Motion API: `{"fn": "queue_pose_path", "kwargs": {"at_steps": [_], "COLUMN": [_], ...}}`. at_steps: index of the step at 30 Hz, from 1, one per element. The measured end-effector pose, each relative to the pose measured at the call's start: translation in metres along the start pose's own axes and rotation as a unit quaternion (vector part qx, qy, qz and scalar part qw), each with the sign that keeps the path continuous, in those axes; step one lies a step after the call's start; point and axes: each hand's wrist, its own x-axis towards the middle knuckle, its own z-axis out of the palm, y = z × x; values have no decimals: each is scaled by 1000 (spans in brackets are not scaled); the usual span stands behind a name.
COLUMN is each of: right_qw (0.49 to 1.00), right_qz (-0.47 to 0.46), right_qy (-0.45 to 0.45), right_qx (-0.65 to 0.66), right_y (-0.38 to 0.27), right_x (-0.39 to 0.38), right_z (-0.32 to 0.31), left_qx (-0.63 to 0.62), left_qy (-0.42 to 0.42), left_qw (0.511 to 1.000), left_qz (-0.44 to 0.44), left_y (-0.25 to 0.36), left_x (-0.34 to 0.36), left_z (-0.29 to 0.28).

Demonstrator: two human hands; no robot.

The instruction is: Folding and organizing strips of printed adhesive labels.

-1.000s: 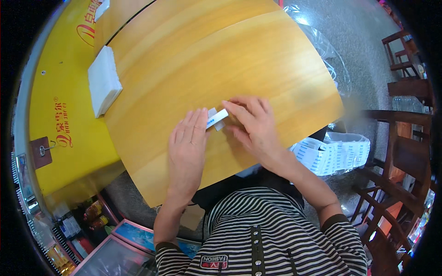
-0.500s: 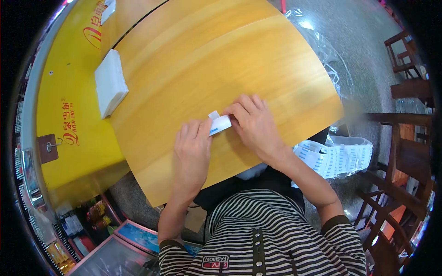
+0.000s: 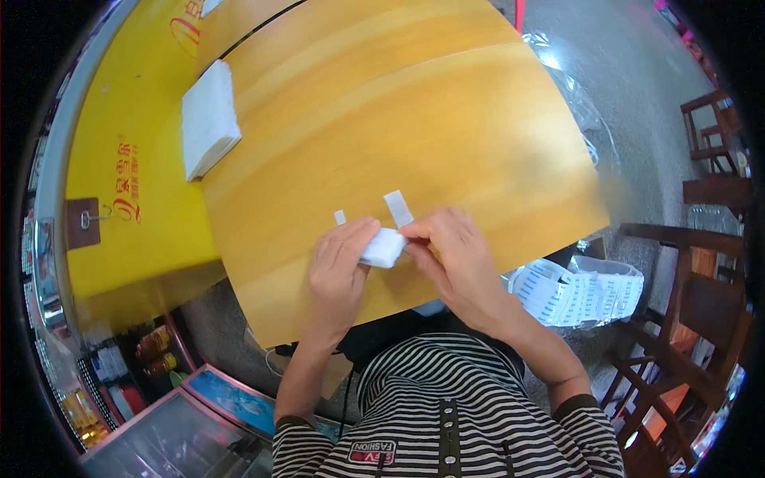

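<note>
My left hand [image 3: 336, 269] is closed round the left end of a small, puffy white packet [image 3: 383, 248], just above the wooden table [image 3: 343, 143]. At the packet's right corner, the thumb and fingers of my right hand [image 3: 460, 259] are pinched together. A flat white strip [image 3: 398, 209] shows just beyond my right fingertips; whether it is joined to the packet I cannot tell. Past my left fingers is a small white scrap [image 3: 340, 217].
A stack of white folded sheets [image 3: 209, 119] stands at the table's left edge, against a yellow cabinet [image 3: 151, 199]. To the right, below table height, sits a clear bag of white packets with blue print [image 3: 578, 291]. Wooden chairs [image 3: 693, 283] stand farther right.
Both hands have come slightly nearer to me with the packet, which now shows a plain white face instead of blue print. The white strip and scrap now show apart beyond my fingers.
</note>
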Motion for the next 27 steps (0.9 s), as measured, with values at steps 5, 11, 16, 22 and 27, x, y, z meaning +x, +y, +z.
{"fn": "queue_pose_path", "kwargs": {"at_steps": [5, 11, 16, 22, 27], "right_qw": [976, 980, 972, 978, 976], "right_qz": [16, 70, 115, 60, 72], "right_qy": [-4, -80, -117, -128, -142], "right_qx": [219, 166, 167, 155, 147], "right_y": [-41, -35, -35, -48, -46], "right_x": [29, 23, 14, 26, 30], "right_z": [4, 15, 22, 29, 32], "left_qx": [-235, -475, -330, -137, 134], "left_qy": [79, 137, 112, 147, 132], "left_qw": [939, 752, 816, 906, 941], "left_qz": [-238, -436, -461, -373, -282], "left_y": [-6, -51, -107, -139, -123], "left_x": [3, 4, -16, -13, -30], "left_z": [-28, -79, -95, -97, -102]}}
